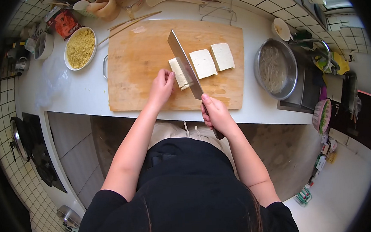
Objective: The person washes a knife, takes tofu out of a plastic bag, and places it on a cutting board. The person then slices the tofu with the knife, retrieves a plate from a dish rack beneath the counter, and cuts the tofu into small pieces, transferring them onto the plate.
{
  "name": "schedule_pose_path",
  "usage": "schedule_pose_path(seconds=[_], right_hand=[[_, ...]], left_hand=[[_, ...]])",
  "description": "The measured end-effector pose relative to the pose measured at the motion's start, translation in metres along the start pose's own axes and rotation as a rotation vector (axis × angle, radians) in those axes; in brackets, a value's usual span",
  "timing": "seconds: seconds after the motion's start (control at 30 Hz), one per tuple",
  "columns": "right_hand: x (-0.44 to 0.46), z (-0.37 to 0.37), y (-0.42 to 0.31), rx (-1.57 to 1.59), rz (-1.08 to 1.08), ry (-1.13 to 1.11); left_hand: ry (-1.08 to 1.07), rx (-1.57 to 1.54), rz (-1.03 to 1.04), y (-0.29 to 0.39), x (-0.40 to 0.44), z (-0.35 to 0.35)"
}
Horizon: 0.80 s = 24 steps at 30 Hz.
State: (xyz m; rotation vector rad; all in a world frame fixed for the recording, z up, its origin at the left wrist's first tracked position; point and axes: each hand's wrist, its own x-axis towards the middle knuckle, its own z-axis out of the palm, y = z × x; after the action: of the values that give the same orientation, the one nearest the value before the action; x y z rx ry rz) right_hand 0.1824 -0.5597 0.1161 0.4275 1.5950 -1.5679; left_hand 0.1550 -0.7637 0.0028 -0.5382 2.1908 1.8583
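Observation:
My right hand (216,113) is closed around the handle of a cleaver (185,65), whose blade slants up and to the left over the wooden cutting board (137,59). Beneath and left of the blade lies a cut block of tofu (177,72), partly hidden by the steel. My left hand (162,86) is close beside this block's left edge, fingers curled in; whether they touch it or hold anything I cannot make out. Two more white tofu blocks, one in the middle (203,64) and one at the right (222,56), sit right of the blade.
A white bowl of yellow crumbly food (80,48) stands left of the board, near chopsticks (131,22). To the right, a metal basin (276,70) holds soaking translucent noodles beside the sink. A wire rack (219,14) is behind the board; a stove (43,150) is at far left.

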Motion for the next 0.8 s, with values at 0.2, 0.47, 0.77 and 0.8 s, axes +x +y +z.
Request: schedule_pose_path(seconds=[0.2,0.47,0.77,0.8], right_hand=[[0.010,0.013,0.005,-0.121,-0.056,0.085],[0.018,0.019,0.008,-0.230,-0.066,0.146],[0.056,0.018,0.033,-0.250,-0.036,0.159],[0.064,0.016,0.039,-0.269,-0.027,0.166]], left_hand=[[0.013,-0.037,0.032,0.001,0.004,0.003],[-0.006,0.000,0.068,0.000,0.008,0.004],[0.016,-0.062,0.070,-0.002,0.009,0.007],[0.010,-0.063,0.066,-0.002,0.010,0.007]])
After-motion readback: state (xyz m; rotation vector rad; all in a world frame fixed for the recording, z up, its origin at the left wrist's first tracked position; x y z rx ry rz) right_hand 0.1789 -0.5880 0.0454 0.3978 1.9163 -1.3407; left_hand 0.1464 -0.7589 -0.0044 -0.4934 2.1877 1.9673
